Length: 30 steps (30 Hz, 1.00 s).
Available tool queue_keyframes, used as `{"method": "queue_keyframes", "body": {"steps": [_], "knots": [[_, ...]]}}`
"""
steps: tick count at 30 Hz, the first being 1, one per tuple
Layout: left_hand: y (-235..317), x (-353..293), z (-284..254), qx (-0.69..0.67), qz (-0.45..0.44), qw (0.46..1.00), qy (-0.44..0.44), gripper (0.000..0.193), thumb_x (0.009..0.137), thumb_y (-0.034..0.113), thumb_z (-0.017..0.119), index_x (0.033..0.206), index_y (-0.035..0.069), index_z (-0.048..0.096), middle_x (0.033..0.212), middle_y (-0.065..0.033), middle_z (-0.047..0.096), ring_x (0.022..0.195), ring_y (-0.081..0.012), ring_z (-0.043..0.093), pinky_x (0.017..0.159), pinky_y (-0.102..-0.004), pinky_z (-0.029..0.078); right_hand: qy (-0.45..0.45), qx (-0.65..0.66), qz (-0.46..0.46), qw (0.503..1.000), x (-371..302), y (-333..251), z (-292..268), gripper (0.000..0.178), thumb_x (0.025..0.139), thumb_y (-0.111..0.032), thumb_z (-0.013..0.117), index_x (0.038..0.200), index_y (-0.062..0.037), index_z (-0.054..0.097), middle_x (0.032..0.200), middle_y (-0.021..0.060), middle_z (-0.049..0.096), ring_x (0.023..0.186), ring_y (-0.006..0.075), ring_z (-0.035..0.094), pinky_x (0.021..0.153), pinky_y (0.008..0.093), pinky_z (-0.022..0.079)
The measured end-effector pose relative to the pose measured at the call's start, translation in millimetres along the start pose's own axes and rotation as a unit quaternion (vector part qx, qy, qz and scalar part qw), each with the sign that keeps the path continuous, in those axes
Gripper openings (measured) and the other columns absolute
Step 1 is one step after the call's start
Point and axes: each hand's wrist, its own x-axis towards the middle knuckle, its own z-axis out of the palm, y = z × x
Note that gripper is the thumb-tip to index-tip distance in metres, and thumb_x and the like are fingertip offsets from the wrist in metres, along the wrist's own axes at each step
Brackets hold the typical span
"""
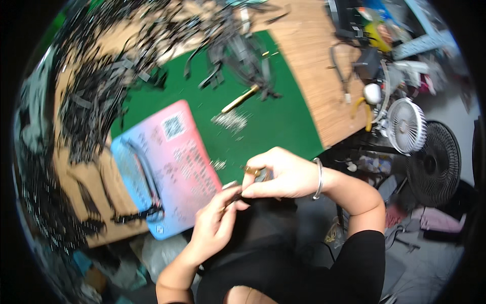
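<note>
My left hand [215, 223] is closed, its thumb and fingers pinching a small dark piece [234, 198] just off the mat's near edge. Against it, fingertips almost touching, my right hand [286, 175] is curled around a small brass-coloured piece [251, 171]; blur hides its exact kind. Beyond the hands lies a green mat [273, 121] with a heap of tiny silvery pins [232, 121] and a smaller cluster [218, 164]. A brass-coloured rod-shaped tool [240, 100] rests beside the heap. To the left is a pink and blue printed board [172, 187], with black straps [144, 172] across it.
Black straps [93, 96] are piled along the table's left and far sides, and more dark strips [243, 58] lie on the mat's far part. At the right stand a white fan [406, 125] and a black fan [435, 162], near yellow-handled pliers [360, 112].
</note>
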Motion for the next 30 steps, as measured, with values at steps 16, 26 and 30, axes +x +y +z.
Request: {"method": "queue_keyframes", "body": {"steps": [16,26,30], "knots": [[-3.6,-1.6,-7.3,-0.009,-0.027,0.999,-0.045,0.021,0.091,0.001,0.050,0.110,-0.002,0.056,0.086,-0.0100,0.067,0.080,-0.0154,0.066,0.070,-0.0259,0.051,-0.077,0.209,0.131,0.966,21.2,25.9,9.2,0.030,0.081,-0.021,0.068,0.095,0.0011,0.053,0.066,0.0017,0.054,0.048,0.0047,0.047,0.041,0.0201,0.041],[-9.7,3.3,-10.7,0.006,-0.011,0.999,-0.043,0.031,0.091,-0.003,0.042,0.121,-0.001,0.048,0.090,-0.0098,0.064,0.077,-0.0136,0.063,0.069,-0.0259,0.050,0.120,-0.228,-0.033,0.966,9.9,43.8,23.7,0.050,0.085,-0.037,0.060,0.111,0.0022,0.043,0.102,0.0222,0.053,0.086,0.0314,0.059,0.079,0.0375,0.048],[-25.9,-3.8,-20.9,0.032,-0.037,0.997,0.059,0.028,0.091,-0.004,0.042,0.118,-0.003,0.048,0.089,-0.0118,0.064,0.077,-0.0140,0.062,0.070,-0.0267,0.050,0.164,-0.318,0.034,0.933,-4.4,27.6,11.9,0.039,0.086,-0.015,0.055,0.122,-0.0059,0.041,0.102,0.0178,0.046,0.087,0.0350,0.056,0.075,0.0396,0.048]]}}
